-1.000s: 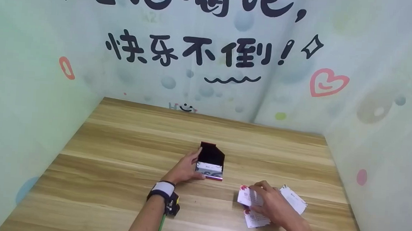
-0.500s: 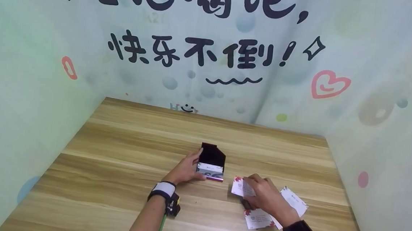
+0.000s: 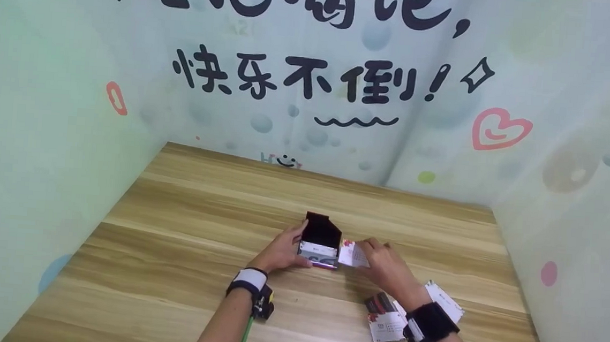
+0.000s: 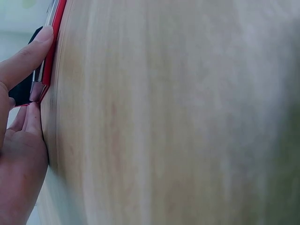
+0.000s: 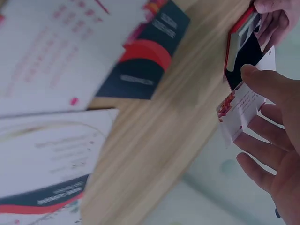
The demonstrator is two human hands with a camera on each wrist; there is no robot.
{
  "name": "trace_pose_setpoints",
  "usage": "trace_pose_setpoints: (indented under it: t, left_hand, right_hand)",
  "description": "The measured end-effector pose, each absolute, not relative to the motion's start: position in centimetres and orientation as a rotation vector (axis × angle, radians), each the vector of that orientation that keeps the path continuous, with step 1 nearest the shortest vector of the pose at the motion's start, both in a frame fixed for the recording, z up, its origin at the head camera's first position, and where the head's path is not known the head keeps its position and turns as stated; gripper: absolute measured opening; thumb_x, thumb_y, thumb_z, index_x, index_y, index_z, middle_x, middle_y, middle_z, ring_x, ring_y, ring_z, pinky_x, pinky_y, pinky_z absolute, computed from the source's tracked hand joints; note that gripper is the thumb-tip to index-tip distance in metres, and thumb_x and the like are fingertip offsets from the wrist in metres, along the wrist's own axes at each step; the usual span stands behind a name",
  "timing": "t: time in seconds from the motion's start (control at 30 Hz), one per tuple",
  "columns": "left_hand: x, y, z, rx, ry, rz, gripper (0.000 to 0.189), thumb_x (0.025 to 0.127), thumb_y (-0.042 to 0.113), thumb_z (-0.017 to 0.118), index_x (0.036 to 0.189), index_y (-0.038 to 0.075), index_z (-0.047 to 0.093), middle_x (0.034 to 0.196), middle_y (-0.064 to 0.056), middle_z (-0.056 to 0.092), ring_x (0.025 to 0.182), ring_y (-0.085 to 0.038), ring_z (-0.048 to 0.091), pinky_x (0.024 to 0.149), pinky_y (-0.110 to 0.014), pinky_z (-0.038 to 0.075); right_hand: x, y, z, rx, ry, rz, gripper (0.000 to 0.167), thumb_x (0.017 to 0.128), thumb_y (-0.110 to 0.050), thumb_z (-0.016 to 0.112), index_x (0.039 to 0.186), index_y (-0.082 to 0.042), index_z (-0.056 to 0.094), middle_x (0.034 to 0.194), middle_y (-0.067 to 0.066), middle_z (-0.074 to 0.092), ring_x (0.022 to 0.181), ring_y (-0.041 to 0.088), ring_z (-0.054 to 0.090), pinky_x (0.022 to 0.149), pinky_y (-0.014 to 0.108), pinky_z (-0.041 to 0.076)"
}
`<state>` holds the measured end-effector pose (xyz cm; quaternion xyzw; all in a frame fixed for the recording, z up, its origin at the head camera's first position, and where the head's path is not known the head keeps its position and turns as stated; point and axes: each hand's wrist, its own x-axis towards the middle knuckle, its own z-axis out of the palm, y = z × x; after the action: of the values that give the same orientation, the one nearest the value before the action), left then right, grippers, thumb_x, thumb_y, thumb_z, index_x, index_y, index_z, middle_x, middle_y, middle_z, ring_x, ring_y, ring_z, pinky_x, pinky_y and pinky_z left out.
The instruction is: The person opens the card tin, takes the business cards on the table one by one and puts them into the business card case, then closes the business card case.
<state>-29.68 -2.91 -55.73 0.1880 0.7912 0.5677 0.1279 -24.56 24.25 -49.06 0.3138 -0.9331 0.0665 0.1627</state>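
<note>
A red-edged business card case (image 3: pixel 319 255) lies on the table with its black lid (image 3: pixel 322 228) flipped back and cards inside. My left hand (image 3: pixel 280 250) grips its left side, the thumb on the front edge, as the left wrist view (image 4: pixel 23 70) also shows. Just right of the case, my right hand (image 3: pixel 387 265) pinches a white business card (image 3: pixel 352 253) with red flowers at one corner. In the right wrist view the thumb lies on that card (image 5: pixel 239 108), with fingers behind it. Whether the card touches the case I cannot tell.
Several loose cards lie at the right, under the right forearm: a dark one (image 3: pixel 380 303), a white one with red flowers (image 3: pixel 386 327) and another white one (image 3: pixel 445 301). A printed cloth wall (image 3: pixel 334 141) closes off the back of the wooden table (image 3: pixel 200 212).
My right hand has carried the white card left and away from me, off the loose cards to beside the case. The dark card is now uncovered. My left hand keeps its grip on the case.
</note>
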Motion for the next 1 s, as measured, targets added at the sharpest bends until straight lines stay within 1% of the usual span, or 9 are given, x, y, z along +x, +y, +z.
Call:
trace_pose_setpoints:
  t: [0.17, 0.33, 0.53, 0.73, 0.9, 1.0]
  left_hand:
    - [-29.8, -2.7, -55.6, 0.557, 2.259, 1.697, 0.109, 0.074, -0.002, 0.083, 0.160, 0.004, 0.016, 0.162, -0.034, 0.010, 0.146, -0.049, 0.030, 0.121, -0.048, 0.035]
    - [-29.8, -2.8, -55.6, 0.551, 2.250, 1.709, 0.108, 0.074, -0.003, 0.083, 0.160, 0.004, 0.016, 0.163, -0.034, 0.009, 0.147, -0.049, 0.029, 0.121, -0.048, 0.035]
    - [-29.8, -2.8, -55.6, 0.520, 2.280, 1.667, 0.109, 0.074, 0.001, 0.084, 0.160, 0.008, 0.017, 0.163, -0.032, 0.012, 0.146, -0.047, 0.031, 0.121, -0.047, 0.035]
    - [-29.8, -2.7, -55.8, 0.528, 2.268, 1.671, 0.110, 0.074, 0.000, 0.084, 0.161, 0.009, 0.016, 0.163, -0.030, 0.015, 0.147, -0.045, 0.032, 0.122, -0.045, 0.035]
    - [-29.9, -2.9, -55.8, 0.519, 2.310, 1.640, 0.111, 0.072, 0.003, 0.085, 0.161, 0.011, 0.018, 0.163, -0.029, 0.016, 0.146, -0.044, 0.035, 0.121, -0.044, 0.036]
    - [-29.9, -3.0, -55.8, 0.515, 2.313, 1.634, 0.111, 0.073, 0.005, 0.086, 0.160, 0.010, 0.017, 0.164, -0.029, 0.014, 0.146, -0.043, 0.035, 0.121, -0.045, 0.036]
  right_hand:
    - [-26.0, 23.5, -48.2, 0.891, -2.619, 0.145, 0.048, 0.071, -0.013, 0.087, 0.112, 0.003, 0.066, 0.103, 0.017, 0.068, 0.088, 0.031, 0.068, 0.078, 0.049, 0.055]
    - [-27.1, 22.2, -47.7, 0.888, -2.592, 0.117, 0.045, 0.071, -0.012, 0.087, 0.108, 0.002, 0.066, 0.102, 0.016, 0.069, 0.088, 0.031, 0.069, 0.077, 0.048, 0.055]
    - [-28.1, 20.4, -47.8, 0.887, -2.621, 0.118, 0.041, 0.073, -0.008, 0.085, 0.108, 0.003, 0.065, 0.105, 0.018, 0.069, 0.094, 0.033, 0.069, 0.078, 0.049, 0.056]
    - [-28.5, 19.0, -48.2, 0.887, -2.710, 0.116, 0.044, 0.076, -0.010, 0.083, 0.115, 0.002, 0.066, 0.114, 0.018, 0.070, 0.104, 0.036, 0.068, 0.084, 0.049, 0.056]
    - [-29.0, 17.9, -48.5, 0.846, -2.803, 0.134, 0.041, 0.080, -0.011, 0.081, 0.115, 0.002, 0.065, 0.117, 0.019, 0.069, 0.103, 0.037, 0.069, 0.088, 0.051, 0.055]
    - [-29.2, 17.2, -48.7, 0.816, -2.838, 0.115, 0.043, 0.080, -0.013, 0.081, 0.117, 0.002, 0.065, 0.118, 0.019, 0.069, 0.102, 0.037, 0.069, 0.092, 0.052, 0.055]
